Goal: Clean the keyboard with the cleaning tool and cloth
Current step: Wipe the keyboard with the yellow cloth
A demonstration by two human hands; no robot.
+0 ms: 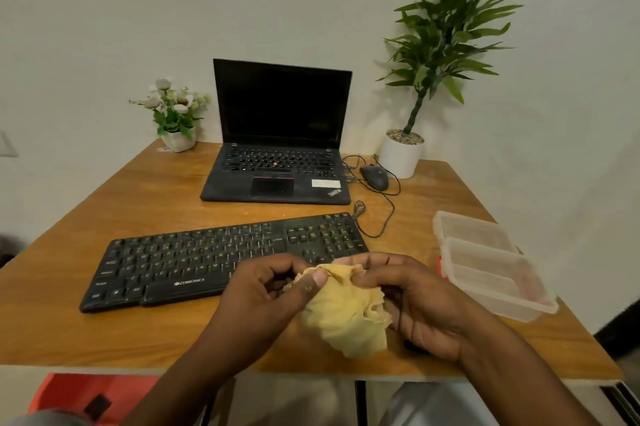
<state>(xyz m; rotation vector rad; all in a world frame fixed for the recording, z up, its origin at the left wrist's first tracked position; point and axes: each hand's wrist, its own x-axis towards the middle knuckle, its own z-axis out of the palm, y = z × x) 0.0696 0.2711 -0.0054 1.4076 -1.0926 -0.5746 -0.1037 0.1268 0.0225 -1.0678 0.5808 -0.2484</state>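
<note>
A black keyboard [194,259] lies slanted across the middle of the wooden table [104,332]. A crumpled yellow cloth [343,314] is held above the table's front edge, just in front of the keyboard's right end. My left hand [263,297] pinches the cloth's upper left edge between thumb and fingers. My right hand [419,301] grips its right side, with fingers curled over the top. A small dark object shows under my right palm; I cannot tell what it is. No cleaning tool is clearly visible.
An open black laptop [277,155] sits behind the keyboard, with a wired mouse [375,177] and cables to its right. Clear plastic containers [491,266] stand at the right edge. A flower pot [178,139] and a tall potted plant [401,155] stand at the back.
</note>
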